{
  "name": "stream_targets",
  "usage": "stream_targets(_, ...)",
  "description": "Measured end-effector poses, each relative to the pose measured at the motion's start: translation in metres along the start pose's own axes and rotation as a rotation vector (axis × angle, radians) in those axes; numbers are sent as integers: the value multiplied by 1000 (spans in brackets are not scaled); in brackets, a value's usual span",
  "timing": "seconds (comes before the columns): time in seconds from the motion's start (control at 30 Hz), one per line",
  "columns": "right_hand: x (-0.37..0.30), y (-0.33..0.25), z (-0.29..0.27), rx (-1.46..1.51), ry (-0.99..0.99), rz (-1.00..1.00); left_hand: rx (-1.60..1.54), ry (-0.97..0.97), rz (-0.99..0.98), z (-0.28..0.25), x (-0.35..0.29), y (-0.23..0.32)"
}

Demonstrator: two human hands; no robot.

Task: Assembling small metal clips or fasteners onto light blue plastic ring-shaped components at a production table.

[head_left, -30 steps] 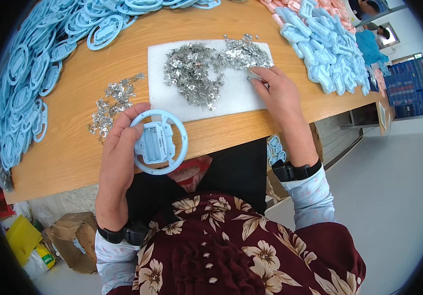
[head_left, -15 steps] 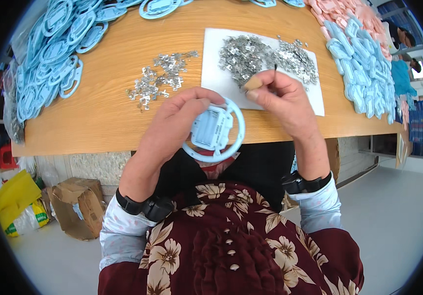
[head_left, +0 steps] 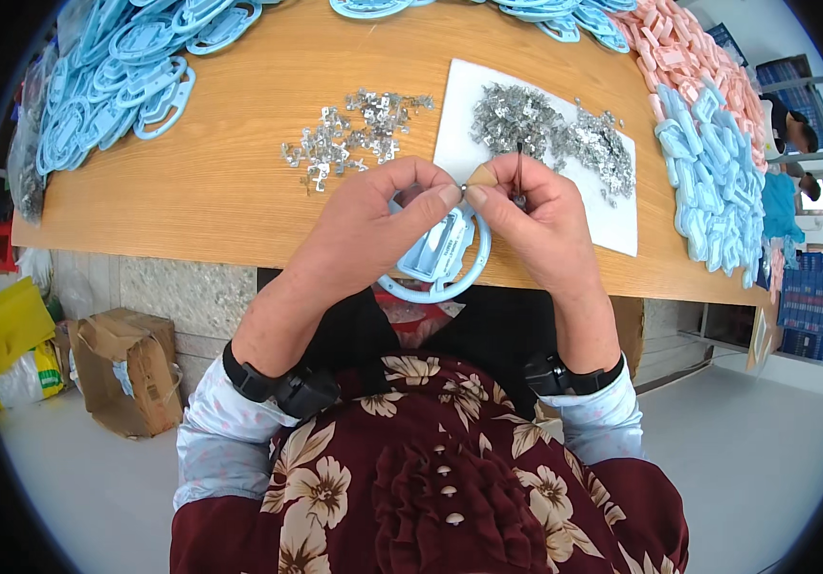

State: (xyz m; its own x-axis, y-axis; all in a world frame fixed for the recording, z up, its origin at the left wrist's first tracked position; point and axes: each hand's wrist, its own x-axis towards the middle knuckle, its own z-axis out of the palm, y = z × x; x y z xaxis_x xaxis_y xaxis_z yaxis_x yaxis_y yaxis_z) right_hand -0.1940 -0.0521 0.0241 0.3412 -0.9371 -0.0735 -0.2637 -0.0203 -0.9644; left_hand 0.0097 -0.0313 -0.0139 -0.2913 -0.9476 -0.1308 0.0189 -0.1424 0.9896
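Note:
My left hand (head_left: 364, 218) is closed around the upper left side of a light blue plastic steering-wheel-shaped part (head_left: 438, 247), held tilted over the table's near edge. My right hand (head_left: 547, 225) meets it at the top of the wheel, thumb and forefinger pinched. A tiny silvery metal piece (head_left: 464, 188) shows between the fingertips of both hands; its exact shape is too small to tell. A thin dark tool (head_left: 519, 174) stands up between my right fingers. Tan tape (head_left: 481, 175) covers the right forefinger's tip. My fingers hide the wheel's top rim.
Loose metal clips (head_left: 335, 143) lie on the wooden table (head_left: 239, 206). More clips (head_left: 517, 117) are heaped on a white foam sheet (head_left: 455, 120). Blue wheel parts (head_left: 144, 81) are piled far left; blue parts (head_left: 703, 182) and pink parts (head_left: 699, 57) line the right. A cardboard box (head_left: 129, 373) sits on the floor.
My right hand has moved left from above the foam sheet to the top of the wheel. Both hands' fingertips now meet there. The view has shifted slightly.

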Motion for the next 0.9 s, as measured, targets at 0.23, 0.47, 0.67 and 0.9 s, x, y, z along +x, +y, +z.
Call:
stream_targets(0.23,0,9,2,-98,38,-11,107,135,122,4,1,-9)
stream_targets(0.47,-3,16,14,-230,37,-60,283,175,142,2,5,-13)
stream_targets(0.67,-8,15,25,-540,133,-223,330,174,129,2,5,-12)
stream_targets(0.9,-24,5,28,-865,62,-468,326,181,178,2,8,-18)
